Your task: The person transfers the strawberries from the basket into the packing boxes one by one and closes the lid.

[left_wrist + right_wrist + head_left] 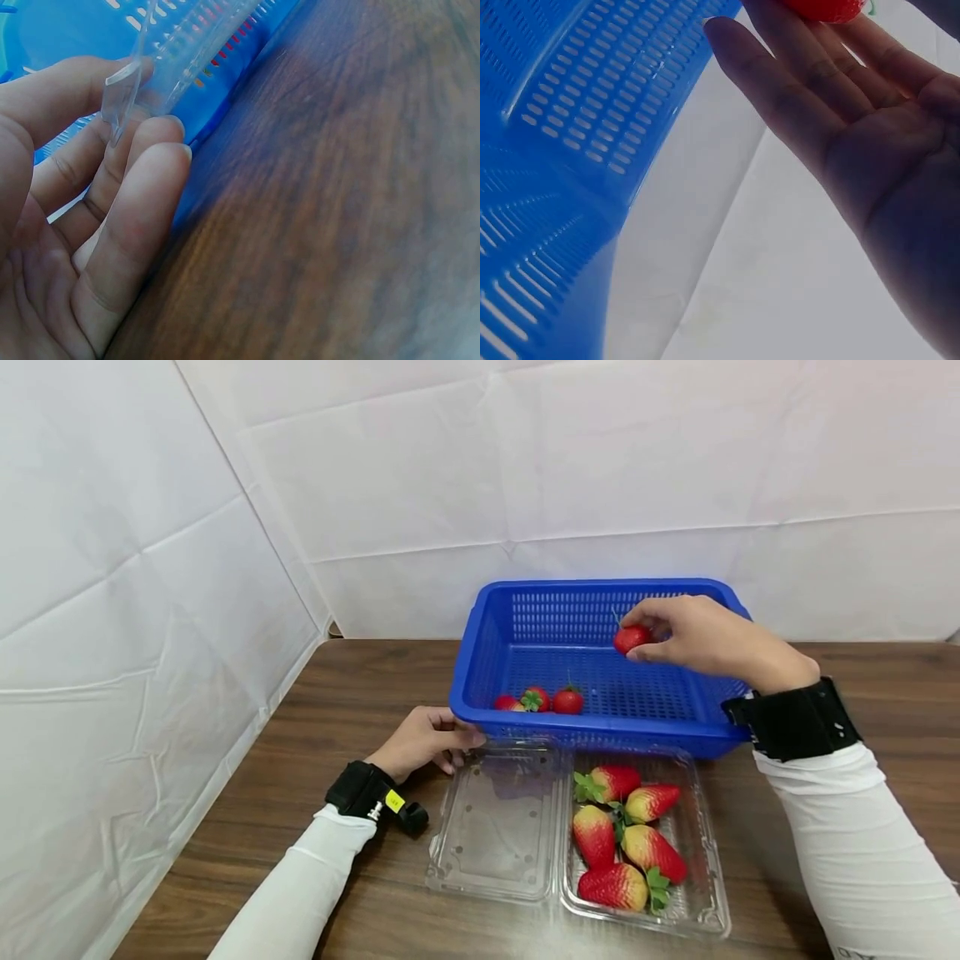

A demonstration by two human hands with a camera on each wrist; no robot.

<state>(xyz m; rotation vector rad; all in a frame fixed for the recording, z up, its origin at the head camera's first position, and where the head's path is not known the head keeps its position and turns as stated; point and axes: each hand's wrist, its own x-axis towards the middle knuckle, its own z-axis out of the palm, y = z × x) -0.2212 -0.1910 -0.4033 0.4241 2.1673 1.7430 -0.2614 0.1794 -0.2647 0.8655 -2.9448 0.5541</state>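
My right hand [697, 639] pinches a red strawberry [632, 640] between thumb and fingers above the blue plastic basket [592, 724]. In the right wrist view only part of that strawberry [826, 7] shows at the top edge. Against the basket's front left corner, my left hand [431, 742] pinches the corner of the lid [498, 835] of an open clear plastic clamshell box. The left wrist view shows the lid's edge [124, 94] between thumb and fingers. Several red and yellowish strawberries [651, 852] lie in the box's right half.
A few more strawberries [567, 700] lie in the basket's front left part. Basket and box stand close together on a brown wooden table [375, 677]. White sheeting [405, 502] hangs behind the table and along its left side.
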